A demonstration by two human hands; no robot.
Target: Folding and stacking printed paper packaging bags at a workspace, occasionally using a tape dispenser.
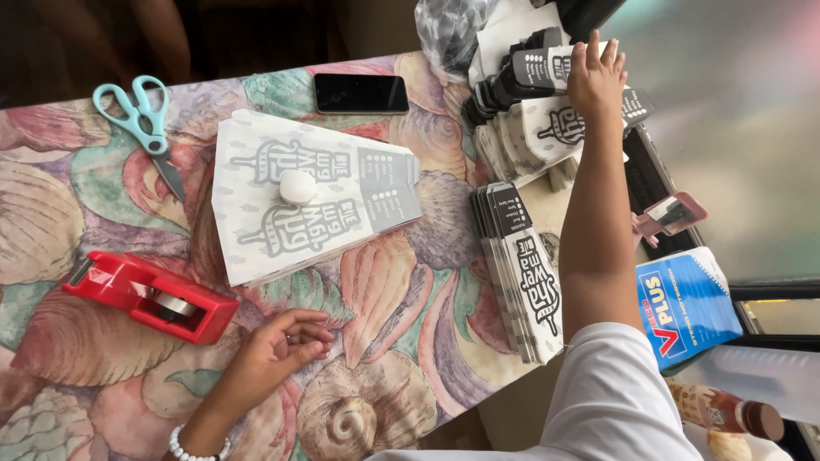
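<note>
Shell-patterned cloth covers the surface [410,282], and everything here lies on it. Largest of the printed paper goods is the flat stack of white bags [312,201] at the middle, a small white round lump [297,187] resting on top. A narrower stack of folded bags [521,269] lies just right of it, and a fanned pile of bags [547,119] sits at the far right edge. The right hand [595,78] reaches onto that far pile, fingers spread flat and released, gripping nothing. To lift one bag cleanly, I judge it best to pinch only the topmost edge. The left hand [278,346] rests loosely curled and empty near the red tape dispenser [152,296]. Teal scissors [143,124] and a black phone [360,93] lie farther off.
</note>
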